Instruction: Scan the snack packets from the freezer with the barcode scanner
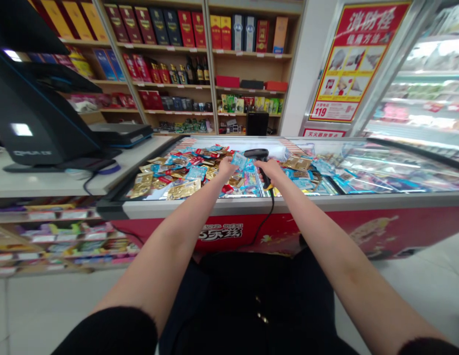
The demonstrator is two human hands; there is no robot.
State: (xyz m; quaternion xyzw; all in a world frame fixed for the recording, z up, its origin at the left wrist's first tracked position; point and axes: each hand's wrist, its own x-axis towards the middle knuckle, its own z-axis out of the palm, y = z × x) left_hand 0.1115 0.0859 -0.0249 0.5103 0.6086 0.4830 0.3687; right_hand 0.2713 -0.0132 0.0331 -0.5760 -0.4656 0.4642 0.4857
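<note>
My left hand [227,168] is closed on one end of a small blue packet [240,160] over the glass-topped freezer. Black and yellow, a handheld barcode scanner [265,171] is gripped in my right hand [270,170], its head beside the packet. The fingers of my right hand reach near the packet's other end; I cannot tell if they pinch it. From the scanner handle a black cord [271,209] hangs over the freezer's front. Below and around both hands lie many gold packets [184,190], mixed with blue packets [196,172] and red ones.
A checkout terminal [40,108] and a flat scale [120,133] stand on the left counter [136,153]. The freezer's front rim [363,199] runs before me. Shelves of boxes [163,47] are behind, and a glass-door fridge [429,98] is at right.
</note>
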